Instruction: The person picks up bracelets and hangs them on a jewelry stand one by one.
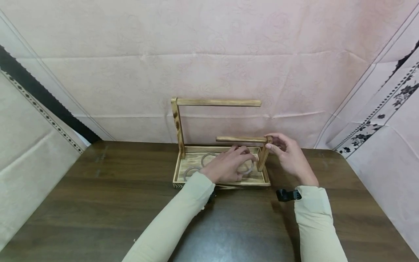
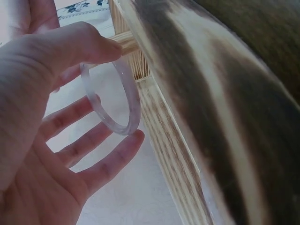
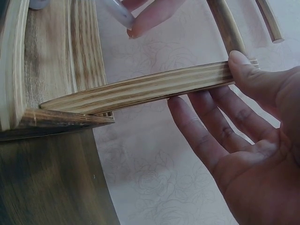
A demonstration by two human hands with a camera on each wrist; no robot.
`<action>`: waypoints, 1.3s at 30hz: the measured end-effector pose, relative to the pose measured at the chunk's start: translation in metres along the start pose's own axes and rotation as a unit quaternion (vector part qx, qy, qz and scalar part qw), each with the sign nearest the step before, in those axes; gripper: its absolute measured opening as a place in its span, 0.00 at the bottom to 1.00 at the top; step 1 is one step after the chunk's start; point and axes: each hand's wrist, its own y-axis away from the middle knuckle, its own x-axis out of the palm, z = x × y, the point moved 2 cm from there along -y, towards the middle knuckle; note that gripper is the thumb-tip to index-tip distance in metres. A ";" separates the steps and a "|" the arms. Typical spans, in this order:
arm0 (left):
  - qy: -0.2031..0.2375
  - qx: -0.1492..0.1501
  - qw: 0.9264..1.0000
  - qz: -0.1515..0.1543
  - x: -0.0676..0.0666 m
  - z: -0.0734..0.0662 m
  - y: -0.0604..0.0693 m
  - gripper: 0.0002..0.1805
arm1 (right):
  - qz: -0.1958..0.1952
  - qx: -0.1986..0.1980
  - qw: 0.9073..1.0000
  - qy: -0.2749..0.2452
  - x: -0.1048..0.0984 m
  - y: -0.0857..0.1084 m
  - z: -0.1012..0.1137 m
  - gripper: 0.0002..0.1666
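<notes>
My left hand (image 1: 227, 165) is over the tray of a wooden bangle stand (image 1: 176, 174), holding a pale translucent bangle (image 2: 133, 101) between thumb and fingertips. In the head view part of that ring shows by the fingers, close to the short post. My right hand (image 1: 291, 158) grips the top of the short post (image 3: 140, 89), thumb on one side and fingers on the other. From that post a round rod (image 1: 240, 139) extends left with its far end free. Two more bangles lie in the tray: one bangle (image 1: 202, 159) toward the back, another bangle (image 1: 185, 174) at front left, partly hidden.
A taller post (image 1: 178, 127) rises at the tray's left and carries a longer bar (image 1: 219, 103) above and behind the rod. The stand is on a dark brown table (image 1: 114, 203), near its back edge. Pale patterned cloth (image 1: 209, 65) hangs behind.
</notes>
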 end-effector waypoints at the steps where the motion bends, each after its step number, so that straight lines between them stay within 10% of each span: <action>1: 0.005 -0.006 1.000 -0.003 0.000 0.001 0.000 0.35 | 0.000 0.001 1.000 0.001 0.000 0.000 0.000 0.20; 39: 0.004 -0.018 0.997 -0.075 -0.011 0.000 0.026 0.31 | -0.009 -0.019 1.000 0.009 0.000 0.000 -0.002 0.18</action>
